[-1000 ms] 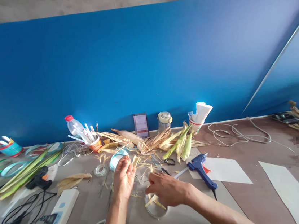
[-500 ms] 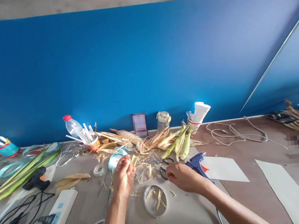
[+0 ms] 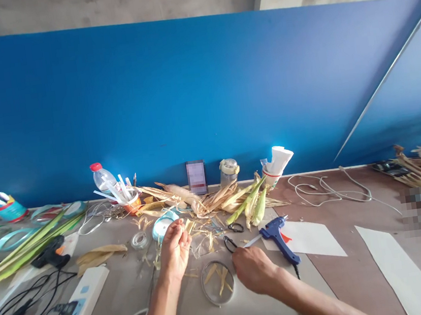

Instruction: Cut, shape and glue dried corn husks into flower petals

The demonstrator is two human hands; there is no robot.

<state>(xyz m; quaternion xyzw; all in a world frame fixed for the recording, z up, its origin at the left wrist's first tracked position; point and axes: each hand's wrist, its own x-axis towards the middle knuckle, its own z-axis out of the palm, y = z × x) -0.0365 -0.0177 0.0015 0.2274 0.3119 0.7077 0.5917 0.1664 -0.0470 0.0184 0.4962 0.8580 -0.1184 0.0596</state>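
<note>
My left hand (image 3: 175,250) is closed in a pinch left of centre, with a pale yellow piece of corn husk (image 3: 189,227) at its fingertips. My right hand (image 3: 255,269), also closed, is low over the table just right of a round clear dish (image 3: 218,283) holding husk scraps. Its fingers curl under, hiding whatever they may hold. Just above it is a black scissor-like loop handle (image 3: 229,244); another black loop (image 3: 236,227) lies farther back. To the right, a blue glue gun (image 3: 281,241) with a white glue stick rests on white paper (image 3: 320,238).
Dried husks (image 3: 216,200) and green husks (image 3: 255,208) are heaped at the back. A ribbon roll (image 3: 161,228) and tape roll (image 3: 139,240) sit beyond my left hand. Leftward are a power strip (image 3: 77,309) and a second glue gun (image 3: 49,254). A blue partition (image 3: 187,94) rises behind.
My right hand has drawn back toward me and slightly right, away from the black loop handle, uncovering more of the blue glue gun. My left hand keeps its pinch in nearly the same place.
</note>
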